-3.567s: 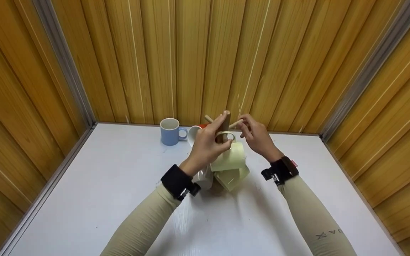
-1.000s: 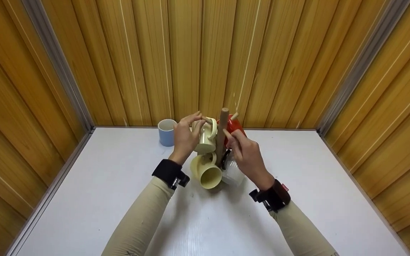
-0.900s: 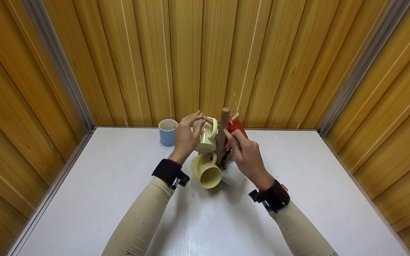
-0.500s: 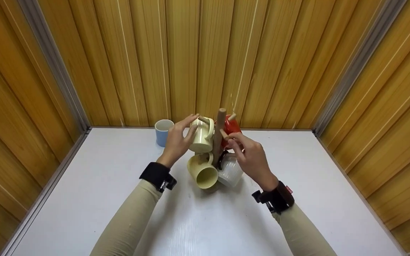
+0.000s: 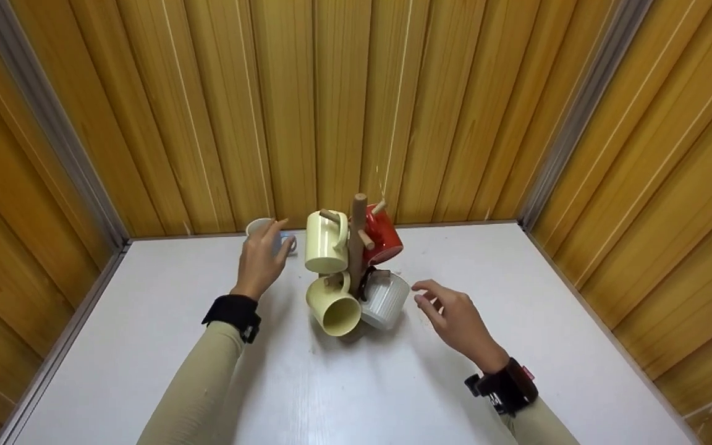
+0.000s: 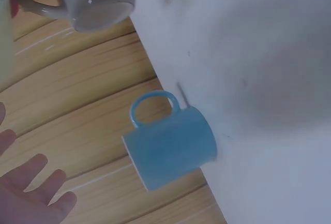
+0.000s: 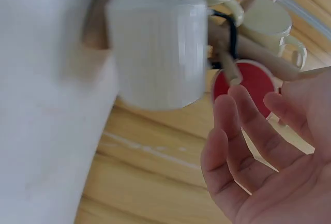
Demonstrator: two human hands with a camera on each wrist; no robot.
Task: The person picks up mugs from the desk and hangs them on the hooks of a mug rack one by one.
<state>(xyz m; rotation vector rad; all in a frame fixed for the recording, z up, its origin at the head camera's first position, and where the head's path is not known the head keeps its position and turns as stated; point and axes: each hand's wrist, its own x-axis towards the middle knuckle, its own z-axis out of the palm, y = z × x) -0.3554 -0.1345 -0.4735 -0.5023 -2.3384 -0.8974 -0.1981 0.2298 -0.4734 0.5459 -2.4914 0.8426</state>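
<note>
A wooden mug tree [image 5: 360, 204] stands mid-table with mugs hung on its pegs. Two pale yellow mugs, an upper [image 5: 324, 244] and a lower [image 5: 317, 298], hang on its left side. On its right hang a red mug [image 5: 388, 238] and a white ribbed mug [image 5: 388, 300] with a black handle. My left hand [image 5: 258, 262] is in front of a blue mug [image 6: 173, 149] and partly hides it in the head view; the left wrist view shows the fingers apart from it. Beside the white ribbed mug, my right hand [image 5: 455, 315] holds nothing, its fingers loosely bent.
In the left wrist view a greyish-white mug [image 6: 101, 9] hangs on the tree. A bare peg [image 5: 366, 240] points forward. The white table [image 5: 331, 402] ends at wood-patterned walls [image 5: 306, 111] at the back and sides.
The tree has turned, bringing the yellow mugs left and the red mug into view. My left hand left the upper yellow mug for the blue one; my right let go of a peg.
</note>
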